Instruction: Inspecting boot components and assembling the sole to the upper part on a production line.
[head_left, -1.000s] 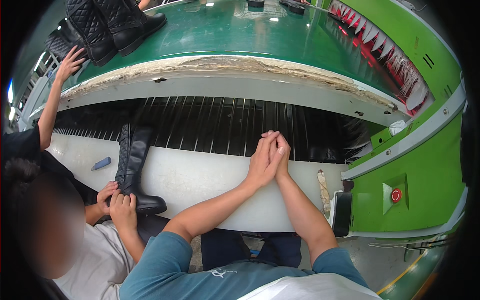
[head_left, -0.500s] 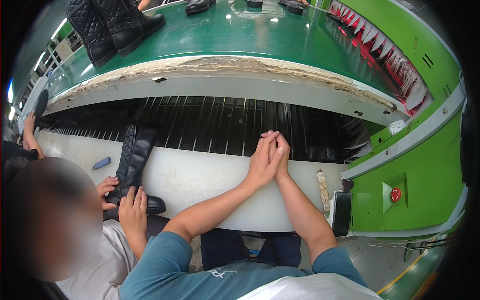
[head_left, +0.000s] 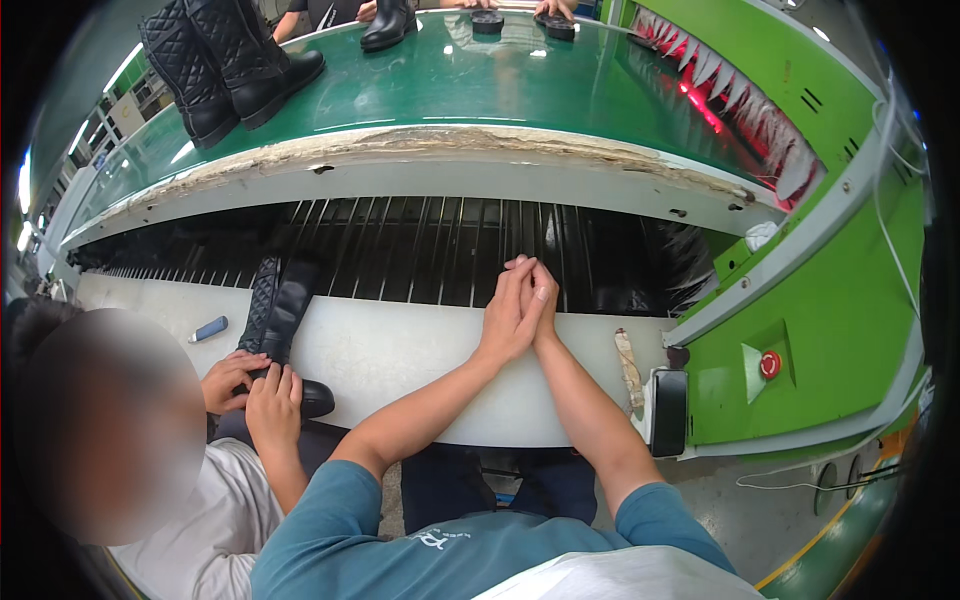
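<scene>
My left hand (head_left: 508, 314) and my right hand (head_left: 545, 302) are clasped together, palms toward each other and fingers closed. Both rest at the far edge of the white work board (head_left: 400, 350), beside the dark rollers (head_left: 420, 250). I see nothing held between them, though the inner palms are hidden. To my left, a co-worker's two hands (head_left: 272, 405) are on a black quilted boot (head_left: 289, 310). That boot lies on the board with its shaft toward the rollers.
A blue-handled tool (head_left: 209, 329) lies left of the boot. At right are a taped strip (head_left: 628, 368), a dark phone-like device (head_left: 669, 412) and a green machine with a red button (head_left: 770, 365). Black boots (head_left: 245, 70) stand on the green belt (head_left: 420, 90), with people's hands beyond.
My view has shifted slightly while my hands stay clasped. The co-worker's hands have drawn closer together on the boot. Beyond the belt, people's hands have come to the footwear.
</scene>
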